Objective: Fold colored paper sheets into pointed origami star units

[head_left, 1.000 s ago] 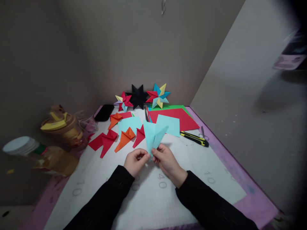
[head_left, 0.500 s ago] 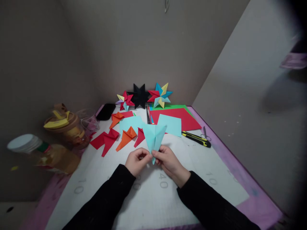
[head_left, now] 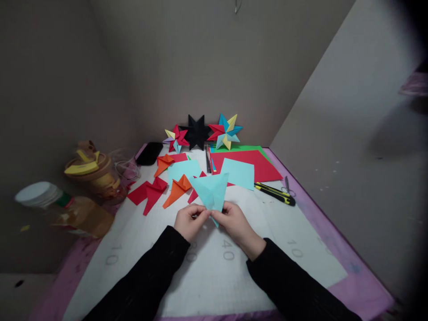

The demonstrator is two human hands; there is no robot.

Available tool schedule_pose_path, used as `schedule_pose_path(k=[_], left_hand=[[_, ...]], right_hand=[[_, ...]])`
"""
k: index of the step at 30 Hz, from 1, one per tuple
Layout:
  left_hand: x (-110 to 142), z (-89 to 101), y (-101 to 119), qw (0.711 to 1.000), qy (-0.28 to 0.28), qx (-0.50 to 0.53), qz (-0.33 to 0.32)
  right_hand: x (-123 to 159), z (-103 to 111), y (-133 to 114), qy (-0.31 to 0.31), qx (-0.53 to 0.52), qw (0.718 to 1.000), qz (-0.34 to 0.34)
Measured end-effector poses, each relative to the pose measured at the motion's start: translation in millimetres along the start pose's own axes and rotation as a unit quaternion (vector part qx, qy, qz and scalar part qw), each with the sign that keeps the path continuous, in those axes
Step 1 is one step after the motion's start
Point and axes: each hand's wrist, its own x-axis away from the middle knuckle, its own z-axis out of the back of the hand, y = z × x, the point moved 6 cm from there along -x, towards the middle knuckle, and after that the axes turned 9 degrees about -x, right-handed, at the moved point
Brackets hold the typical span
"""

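A light blue folded paper piece is held up above the white mat, its wide end away from me and its narrow tip pointing down. My left hand pinches it near the narrow end between thumb and fingers. On the other side my right hand grips the same part, thumb on top. Beyond the hands lie folded pieces: an orange one, a red one and another orange one. Part of a further red piece is hidden behind the blue paper.
Light blue squares lie on red sheets. A yellow-black utility knife and scissors are at the right. Paper stars, including a black one, lean on the wall. A bottle and a brown-lidded cup stand left.
The blue paper has turned in my hands: its wide end now shows a flatter, broader face and its tip points slightly right. Both hands keep their hold. The view has shifted slightly.
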Motion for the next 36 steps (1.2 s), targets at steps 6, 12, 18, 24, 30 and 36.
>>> schedule_pose_path(k=[6,12,18,24,30,36], left_hand=[[3.9,-0.5,0.6,0.998,0.021,0.03,0.043],[3.0,0.5,-13.4,0.987,0.061,0.104,0.104],[-3.2,7.8,-20.4,0.98,0.098,0.148,0.088],[-4.0,4.7,-23.7,0.976,0.074,0.179,0.102],[1.2,-5.1,-12.1,0.991,0.013,0.109,0.082],[-0.1,1.4,-14.2,0.987,0.052,0.118,0.09]], right_hand=[[2.1,-3.1,-4.0,0.001,0.016,1.0,0.006],[3.7,-7.3,-0.2,0.001,0.019,1.0,-0.022],[4.8,-7.5,0.2,0.018,0.031,0.998,-0.042],[4.1,-6.1,0.5,0.02,0.004,0.999,-0.038],[4.4,-8.1,-0.3,-0.001,-0.016,1.0,-0.023],[2.7,-13.6,2.1,-0.032,-0.031,0.998,-0.033]])
